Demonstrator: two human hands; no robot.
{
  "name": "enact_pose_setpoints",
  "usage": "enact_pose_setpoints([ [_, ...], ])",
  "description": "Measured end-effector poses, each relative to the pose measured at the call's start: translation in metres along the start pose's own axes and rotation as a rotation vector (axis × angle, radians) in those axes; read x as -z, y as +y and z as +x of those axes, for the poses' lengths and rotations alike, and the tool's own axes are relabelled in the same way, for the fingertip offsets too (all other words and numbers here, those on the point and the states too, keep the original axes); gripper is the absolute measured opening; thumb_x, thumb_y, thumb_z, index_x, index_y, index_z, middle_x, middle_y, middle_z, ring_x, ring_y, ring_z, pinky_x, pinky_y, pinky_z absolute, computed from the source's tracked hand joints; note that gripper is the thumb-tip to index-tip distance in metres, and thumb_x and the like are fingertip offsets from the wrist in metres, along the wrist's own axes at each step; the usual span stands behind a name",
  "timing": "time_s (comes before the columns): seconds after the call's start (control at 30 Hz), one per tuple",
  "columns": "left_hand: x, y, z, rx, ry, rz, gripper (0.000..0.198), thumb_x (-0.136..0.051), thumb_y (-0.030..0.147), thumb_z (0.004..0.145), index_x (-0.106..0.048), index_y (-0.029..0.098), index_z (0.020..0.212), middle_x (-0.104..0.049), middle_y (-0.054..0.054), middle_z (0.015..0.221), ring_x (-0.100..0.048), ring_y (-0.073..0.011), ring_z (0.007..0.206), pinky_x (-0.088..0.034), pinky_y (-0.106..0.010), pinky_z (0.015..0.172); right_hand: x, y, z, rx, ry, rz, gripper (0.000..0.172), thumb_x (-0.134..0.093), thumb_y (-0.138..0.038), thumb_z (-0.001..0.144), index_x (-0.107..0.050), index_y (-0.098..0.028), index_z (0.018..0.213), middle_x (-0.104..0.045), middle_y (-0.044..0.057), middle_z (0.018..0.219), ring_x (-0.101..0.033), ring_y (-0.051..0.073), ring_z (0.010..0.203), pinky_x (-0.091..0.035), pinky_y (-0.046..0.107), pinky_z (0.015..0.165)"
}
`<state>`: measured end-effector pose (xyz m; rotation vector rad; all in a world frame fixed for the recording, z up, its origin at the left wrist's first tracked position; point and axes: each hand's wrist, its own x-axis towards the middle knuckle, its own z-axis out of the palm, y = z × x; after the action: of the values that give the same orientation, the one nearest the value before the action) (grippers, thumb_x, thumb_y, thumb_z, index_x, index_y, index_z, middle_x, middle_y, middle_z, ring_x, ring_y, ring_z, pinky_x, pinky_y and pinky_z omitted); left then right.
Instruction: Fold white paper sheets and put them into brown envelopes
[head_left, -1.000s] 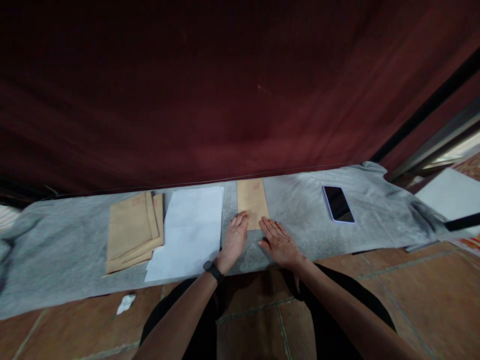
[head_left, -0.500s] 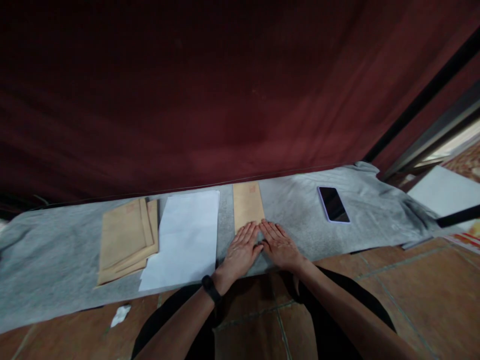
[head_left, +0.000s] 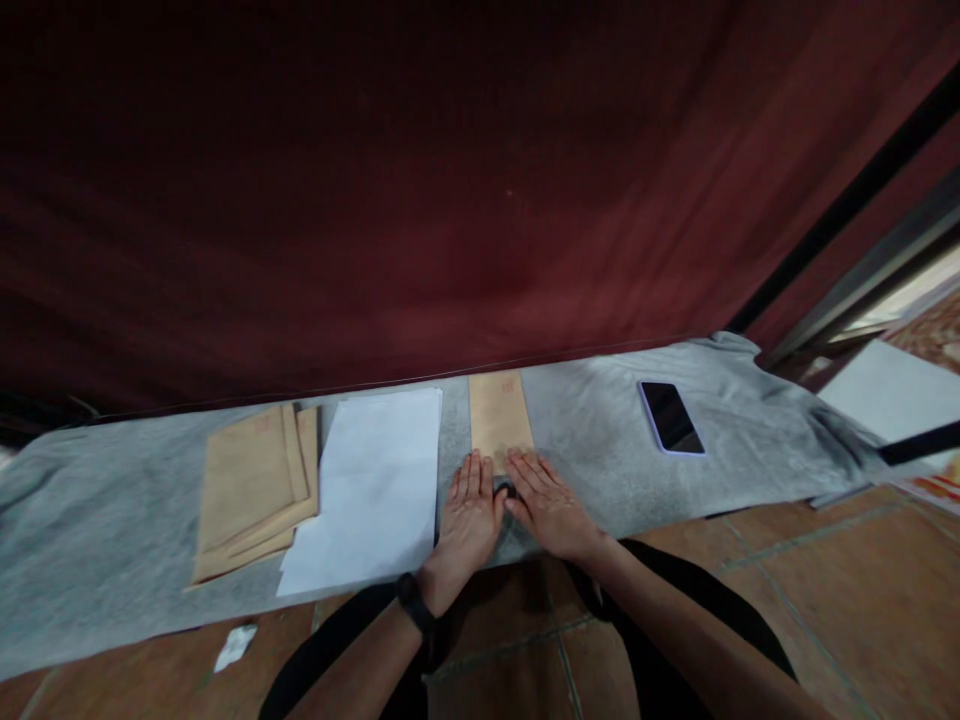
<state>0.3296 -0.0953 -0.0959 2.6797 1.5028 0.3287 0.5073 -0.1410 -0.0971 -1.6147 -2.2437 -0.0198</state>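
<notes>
A narrow brown envelope [head_left: 499, 416] lies lengthwise on the grey cloth [head_left: 120, 510], straight ahead of me. My left hand [head_left: 468, 505] lies flat with fingers stretched out, its fingertips on the envelope's near end. My right hand [head_left: 546, 497] is also flat and open beside it, fingertips touching the same near edge. The thumbs nearly meet between the hands. A black band sits on my left wrist.
A white sheet of paper [head_left: 369, 486] lies left of the envelope, and a stack of brown envelopes [head_left: 253, 486] further left. A phone [head_left: 670, 417] rests face up at the right. A crumpled scrap [head_left: 233, 645] is on the tiled floor. A dark red curtain hangs behind.
Both hands slid along the envelope's near end and drew together, then shifted slightly left. The envelope stayed in place.
</notes>
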Motion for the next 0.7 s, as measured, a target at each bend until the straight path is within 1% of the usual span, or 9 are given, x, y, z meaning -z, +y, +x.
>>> enact_pose_setpoints([
  [0.07,0.002,-0.001,0.005,0.05,-0.002,-0.114,0.053,-0.037,0.028,0.101,-0.046,0.007,0.148,-0.036,-0.021,0.161,-0.037,-0.0313,0.149,-0.038,-0.05,0.119,-0.004,-0.005,0.001,0.016,-0.032,0.029,0.058,-0.039,-0.039,0.105,-0.034,-0.014,0.158,-0.04,0.011,0.16,-0.036,0.023,0.149,-0.03,0.044,0.125],
  [0.13,0.003,-0.005,0.011,0.104,0.016,-0.285,0.05,-0.038,0.021,0.099,-0.05,0.009,0.145,-0.037,-0.019,0.161,-0.041,-0.0293,0.146,-0.04,-0.047,0.118,-0.007,-0.008,0.002,-0.003,-0.051,0.044,0.058,-0.041,-0.039,0.104,-0.037,-0.013,0.156,-0.041,0.013,0.159,-0.038,0.024,0.148,-0.031,0.045,0.124],
  [0.23,0.005,-0.013,0.02,0.219,0.082,-0.597,0.049,-0.049,0.017,0.092,-0.056,0.015,0.141,-0.044,-0.016,0.157,-0.047,-0.0277,0.142,-0.042,-0.046,0.116,-0.004,-0.008,0.006,-0.028,-0.068,0.066,0.052,-0.043,-0.034,0.104,-0.045,-0.014,0.152,-0.045,0.011,0.158,-0.043,0.024,0.145,-0.034,0.044,0.122],
  [0.3,0.006,-0.018,0.027,0.323,0.123,-0.811,0.051,-0.058,0.016,0.085,-0.059,0.019,0.136,-0.054,-0.014,0.148,-0.058,-0.0268,0.129,-0.049,-0.045,0.109,0.002,-0.008,0.012,-0.041,-0.077,0.076,0.047,-0.043,-0.029,0.103,-0.051,-0.016,0.148,-0.05,0.01,0.155,-0.048,0.023,0.141,-0.037,0.042,0.12],
  [0.37,0.008,-0.02,0.033,0.45,0.147,-1.002,0.056,-0.065,0.014,0.077,-0.061,0.019,0.133,-0.064,-0.012,0.131,-0.068,-0.0228,0.106,-0.055,-0.04,0.096,0.009,-0.008,0.018,-0.053,-0.078,0.073,0.044,-0.044,-0.025,0.102,-0.056,-0.016,0.144,-0.055,0.01,0.15,-0.053,0.023,0.136,-0.039,0.041,0.117],
  [0.43,0.01,-0.018,0.038,0.564,0.156,-1.156,0.064,-0.068,0.011,0.071,-0.058,0.018,0.134,-0.07,-0.007,0.11,-0.069,-0.0175,0.085,-0.057,-0.034,0.082,0.013,-0.011,0.024,-0.062,-0.074,0.056,0.042,-0.046,-0.023,0.101,-0.058,-0.016,0.141,-0.059,0.011,0.146,-0.056,0.024,0.132,-0.042,0.041,0.114],
  [0.53,0.014,-0.013,0.041,0.645,0.148,-1.341,0.071,-0.066,0.01,0.069,-0.054,0.016,0.138,-0.068,0.001,0.081,-0.064,-0.0133,0.068,-0.052,-0.025,0.066,0.013,-0.016,0.03,-0.081,-0.065,0.015,0.041,-0.048,-0.023,0.1,-0.058,-0.015,0.139,-0.061,0.012,0.143,-0.059,0.025,0.127,-0.046,0.042,0.109],
  [0.6,0.018,-0.009,0.041,0.648,0.13,-1.42,0.07,-0.065,0.011,0.069,-0.053,0.014,0.137,-0.065,0.003,0.073,-0.06,-0.0119,0.062,-0.048,-0.023,0.06,0.012,-0.017,0.033,-0.102,-0.062,-0.017,0.042,-0.049,-0.023,0.1,-0.057,-0.015,0.14,-0.059,0.013,0.145,-0.059,0.027,0.125,-0.048,0.043,0.104],
  [0.7,0.025,-0.005,0.042,0.621,0.125,-1.471,0.067,-0.065,0.013,0.067,-0.055,0.014,0.134,-0.062,0.005,0.068,-0.057,-0.0113,0.059,-0.045,-0.022,0.058,0.011,-0.014,0.038,-0.128,-0.058,-0.063,0.043,-0.047,-0.02,0.101,-0.054,-0.015,0.143,-0.056,0.013,0.148,-0.06,0.027,0.125,-0.051,0.041,0.099],
])
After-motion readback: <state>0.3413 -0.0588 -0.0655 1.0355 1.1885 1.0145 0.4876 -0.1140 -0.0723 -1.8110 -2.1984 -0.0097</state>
